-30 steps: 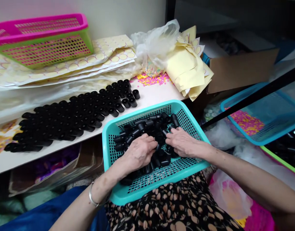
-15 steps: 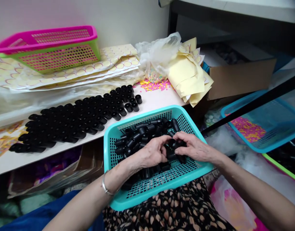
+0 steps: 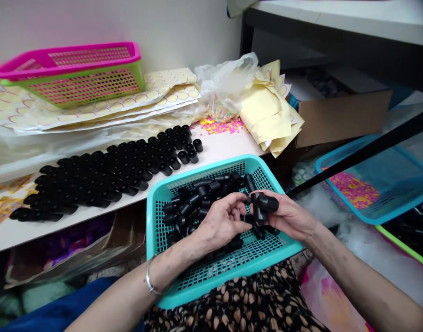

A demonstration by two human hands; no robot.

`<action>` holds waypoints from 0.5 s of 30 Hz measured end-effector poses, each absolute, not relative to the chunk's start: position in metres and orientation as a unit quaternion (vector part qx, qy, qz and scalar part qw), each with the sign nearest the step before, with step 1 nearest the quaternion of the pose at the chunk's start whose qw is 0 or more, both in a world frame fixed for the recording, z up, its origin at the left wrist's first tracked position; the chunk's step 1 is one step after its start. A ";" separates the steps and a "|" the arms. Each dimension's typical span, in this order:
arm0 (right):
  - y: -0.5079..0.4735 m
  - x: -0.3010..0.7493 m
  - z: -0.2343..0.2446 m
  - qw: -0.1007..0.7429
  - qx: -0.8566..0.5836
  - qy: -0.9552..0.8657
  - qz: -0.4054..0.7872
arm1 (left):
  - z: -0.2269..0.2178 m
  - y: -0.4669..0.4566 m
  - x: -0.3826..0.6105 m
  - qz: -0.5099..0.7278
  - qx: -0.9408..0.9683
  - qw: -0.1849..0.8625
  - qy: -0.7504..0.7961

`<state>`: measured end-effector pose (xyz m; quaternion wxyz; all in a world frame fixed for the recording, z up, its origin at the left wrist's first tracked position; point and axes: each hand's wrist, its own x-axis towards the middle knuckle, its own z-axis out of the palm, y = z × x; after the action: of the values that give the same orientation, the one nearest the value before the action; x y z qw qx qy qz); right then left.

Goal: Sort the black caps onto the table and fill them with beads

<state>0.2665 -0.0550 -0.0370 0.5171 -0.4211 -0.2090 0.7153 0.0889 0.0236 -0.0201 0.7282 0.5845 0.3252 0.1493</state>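
Note:
Resting over my lap, a turquoise plastic basket (image 3: 211,288) holds a jumble of small black plastic cylinders (image 3: 190,203). My right hand (image 3: 290,216) is turned partly palm up above the basket's right side, with fingers around a couple of black cylinders (image 3: 261,205). Just to its left, my left hand (image 3: 225,219) hovers over the pile, its fingers curled and its thumb apart from the index finger; I see nothing held in it. Some cylinders lie hidden beneath my hands.
Many black cylinders (image 3: 108,173) stand upright in rows on the white table (image 3: 218,143). Behind are sticker sheets (image 3: 170,92) under a pink and green basket (image 3: 90,85). A black bar (image 3: 363,150) slants at the right, before a blue basket (image 3: 398,175) of pink-yellow bits.
My right hand has lifted and turned, bringing black cylinders up out of the pile. My left hand has opened slightly, thumb and index finger now apart. The view has shifted slightly.

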 end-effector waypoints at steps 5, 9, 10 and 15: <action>-0.057 0.258 -0.039 0.510 -0.410 -0.212 0.726 | -0.017 0.021 0.095 0.174 0.559 0.740 0.331; -0.064 0.251 -0.037 0.515 -0.515 -0.362 0.582 | -0.018 0.021 0.090 0.156 0.551 0.746 0.339; -0.066 0.250 -0.036 0.504 -0.541 -0.405 0.538 | -0.020 0.021 0.088 0.151 0.565 0.735 0.344; -0.074 0.244 -0.033 0.468 -0.575 -0.499 0.449 | -0.027 0.021 0.083 0.158 0.623 0.696 0.321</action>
<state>0.2439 -0.0740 -0.0325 0.4676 -0.5749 -0.4992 0.4490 0.0829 0.0205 -0.0269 0.6959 0.6228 0.3207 0.1580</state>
